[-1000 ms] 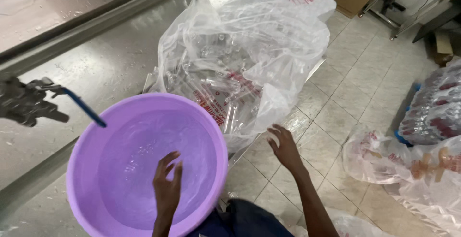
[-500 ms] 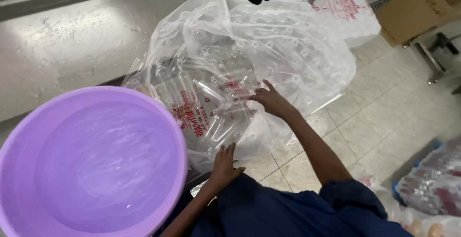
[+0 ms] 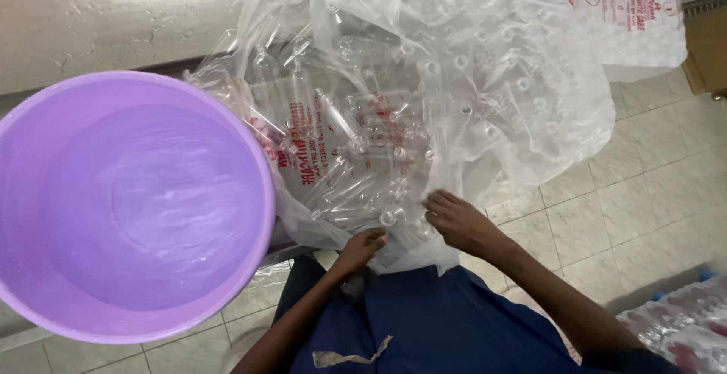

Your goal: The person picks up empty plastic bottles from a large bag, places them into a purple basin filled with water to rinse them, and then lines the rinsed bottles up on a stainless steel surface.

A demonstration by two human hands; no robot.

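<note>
Gripping the bag's near edge, the left hand is clenched on plastic; the right hand pinches it alongside, opening access to bottles beside the basin.

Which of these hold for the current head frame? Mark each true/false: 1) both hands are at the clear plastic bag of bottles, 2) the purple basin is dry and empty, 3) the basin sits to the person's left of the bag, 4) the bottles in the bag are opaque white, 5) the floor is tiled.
1. True: the left hand and the right hand both touch the lower edge of the large clear plastic bag.
2. False: the round purple plastic basin holds clear water.
3. True.
4. False: the small bottles are clear, see-through plastic.
5. True: pale square floor tiles lie beside the bag.
</note>
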